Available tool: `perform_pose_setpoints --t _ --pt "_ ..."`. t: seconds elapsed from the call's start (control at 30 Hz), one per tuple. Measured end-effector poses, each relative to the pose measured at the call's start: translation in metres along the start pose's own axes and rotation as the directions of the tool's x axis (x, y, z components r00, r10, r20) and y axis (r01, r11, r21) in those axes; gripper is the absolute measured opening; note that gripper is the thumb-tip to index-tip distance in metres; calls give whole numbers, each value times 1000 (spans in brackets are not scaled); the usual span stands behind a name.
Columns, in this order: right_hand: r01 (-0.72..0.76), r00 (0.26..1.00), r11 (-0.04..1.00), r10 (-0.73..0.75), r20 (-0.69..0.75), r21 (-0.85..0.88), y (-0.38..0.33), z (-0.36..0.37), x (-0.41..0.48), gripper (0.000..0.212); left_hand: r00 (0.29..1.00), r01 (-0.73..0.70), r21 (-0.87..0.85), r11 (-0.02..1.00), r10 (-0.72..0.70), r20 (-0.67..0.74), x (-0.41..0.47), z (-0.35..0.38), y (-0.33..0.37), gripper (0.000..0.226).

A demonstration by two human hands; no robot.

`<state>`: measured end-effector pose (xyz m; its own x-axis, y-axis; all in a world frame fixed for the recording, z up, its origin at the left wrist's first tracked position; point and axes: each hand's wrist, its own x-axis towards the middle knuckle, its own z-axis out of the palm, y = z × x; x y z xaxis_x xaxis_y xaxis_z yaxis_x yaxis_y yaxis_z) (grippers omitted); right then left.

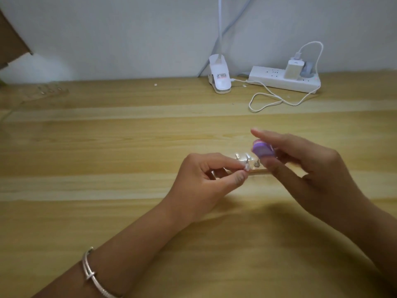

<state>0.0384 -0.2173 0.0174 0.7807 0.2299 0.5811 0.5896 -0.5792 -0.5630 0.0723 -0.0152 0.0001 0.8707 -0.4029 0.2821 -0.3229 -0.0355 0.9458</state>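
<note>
Left hand (pixel 204 183) pinches a tiny shiny bit (pixel 246 167) just above the table (pixel 107 147), with more shiny bits (pixel 248 156) lying right behind it. Right hand (pixel 305 166) holds a little purple thing (pixel 263 149) up close by. It looks like the two get put together next, so they must line up carefully

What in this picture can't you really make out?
Head view, shiny piece pinched by the left hand: too small, partly covered by that hand.
Head view, purple piece held by the right hand: blurred, its make unclear.
Head view, clip lamp: its head is cut off by the top edge.
Head view, small metal bits at far left: too blurred to identify.
</note>
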Motion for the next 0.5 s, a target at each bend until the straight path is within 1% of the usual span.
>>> perform_pose_setpoints --t 0.03,0.07,0.13,0.23,0.3,0.4,0.5 --pt "80 997 989 -82 -5 -125 1 1 -1 36 1000 0 -9 1000 0 -5 0 0 0 12" --pt "145 989 966 -149 -4 -215 3 3 -2 34 1000 -4 -12 1000 4 -9 0 0 -1 12" --pt "193 979 939 -204 -9 -284 4 8 -5 31 1000 -18 1 1000 18 -10 1 1 -2 11" --pt "198 976 937 -215 -26 -289 4 14 -6 28 1000 -28 19 999 28 -14 0 1 -2 11" --pt "199 977 941 -214 -24 -273 5 14 -6 32 999 -28 34 999 28 -18 0 0 -3 12" --pt "183 981 964 -191 -24 -195 5 15 -7 36 1000 -22 39 999 22 -13 1 0 -2 14" --pt "137 988 980 -145 -50 -147 4 15 -8 35 1000 -16 8 1000 16 -23 0 1 -1 13"
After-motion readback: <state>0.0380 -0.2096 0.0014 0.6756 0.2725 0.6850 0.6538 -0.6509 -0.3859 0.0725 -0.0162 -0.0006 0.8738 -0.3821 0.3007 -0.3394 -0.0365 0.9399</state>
